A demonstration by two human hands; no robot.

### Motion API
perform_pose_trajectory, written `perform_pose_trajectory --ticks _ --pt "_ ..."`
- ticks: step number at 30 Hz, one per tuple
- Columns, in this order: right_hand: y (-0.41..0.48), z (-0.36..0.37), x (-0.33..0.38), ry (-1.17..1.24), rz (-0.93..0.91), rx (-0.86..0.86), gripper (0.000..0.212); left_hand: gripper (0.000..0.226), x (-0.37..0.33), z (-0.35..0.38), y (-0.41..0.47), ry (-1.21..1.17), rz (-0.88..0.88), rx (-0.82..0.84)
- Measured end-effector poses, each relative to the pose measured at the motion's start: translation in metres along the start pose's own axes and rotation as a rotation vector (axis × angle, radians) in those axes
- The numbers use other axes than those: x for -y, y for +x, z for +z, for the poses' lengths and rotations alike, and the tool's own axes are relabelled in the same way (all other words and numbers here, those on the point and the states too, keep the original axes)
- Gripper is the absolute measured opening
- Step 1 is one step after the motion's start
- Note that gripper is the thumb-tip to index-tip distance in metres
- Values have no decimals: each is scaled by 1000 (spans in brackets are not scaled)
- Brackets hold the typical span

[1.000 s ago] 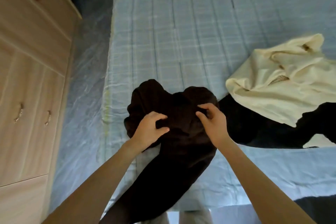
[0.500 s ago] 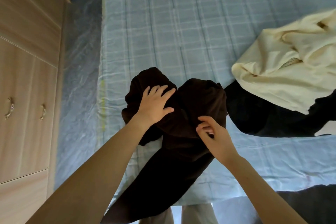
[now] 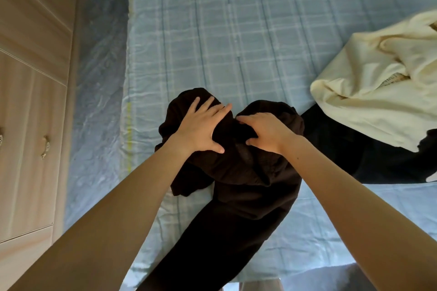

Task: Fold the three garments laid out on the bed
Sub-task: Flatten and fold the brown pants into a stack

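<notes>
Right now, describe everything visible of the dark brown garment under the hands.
The dark brown garment looks like soft, matte cloth, rumpled and unfolded. Its upper part bunches into two humps on the blue checked bed; a long part trails over the near edge. The left hand presses flat on the left hump, the right hand rests on the right one. A black garment lies close at its right side.

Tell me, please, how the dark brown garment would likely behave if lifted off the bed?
Probably floppy: the dark brown cloth garment lies bunched in folds. Likely to trail: one end hangs over the blue checked bed's edge.
</notes>
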State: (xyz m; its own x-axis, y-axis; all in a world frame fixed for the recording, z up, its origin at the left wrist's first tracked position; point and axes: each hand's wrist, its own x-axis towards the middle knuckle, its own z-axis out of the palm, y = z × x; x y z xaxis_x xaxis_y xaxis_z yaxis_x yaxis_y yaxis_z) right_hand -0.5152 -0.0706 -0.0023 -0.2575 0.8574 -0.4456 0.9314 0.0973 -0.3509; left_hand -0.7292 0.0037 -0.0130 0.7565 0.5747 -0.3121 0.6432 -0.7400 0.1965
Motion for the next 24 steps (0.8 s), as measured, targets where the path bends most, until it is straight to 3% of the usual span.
perform_pose_trajectory --ticks 2,5,8,10,13,18,21,24 --pt "-12 7 -9 53 10 26 64 116 2 -2 7 -13 -47 113" --pt "-37 22 -22 173 26 35 50 88 6 0 6 -35 -65 107" --pt "-52 30 -28 204 13 89 71 53 10 7 -3 -89 -85 -15" --pt "-56 36 -28 81 -28 98 81 41 12 13 -10 -140 -89 -121" --pt "-55 48 -27 -80 -42 -44 77 29 12 18 -13 -265 -82 -215" --pt "-57 67 -24 -21 34 -141 54 20 8 3 -22 -534 -99 -251" --pt "-67 67 -21 89 39 -207 37 17 2 -7 -33 -565 -81 -263" --pt "-85 44 -15 339 37 -404 23 18 -4 -18 -46 -603 -125 -293"
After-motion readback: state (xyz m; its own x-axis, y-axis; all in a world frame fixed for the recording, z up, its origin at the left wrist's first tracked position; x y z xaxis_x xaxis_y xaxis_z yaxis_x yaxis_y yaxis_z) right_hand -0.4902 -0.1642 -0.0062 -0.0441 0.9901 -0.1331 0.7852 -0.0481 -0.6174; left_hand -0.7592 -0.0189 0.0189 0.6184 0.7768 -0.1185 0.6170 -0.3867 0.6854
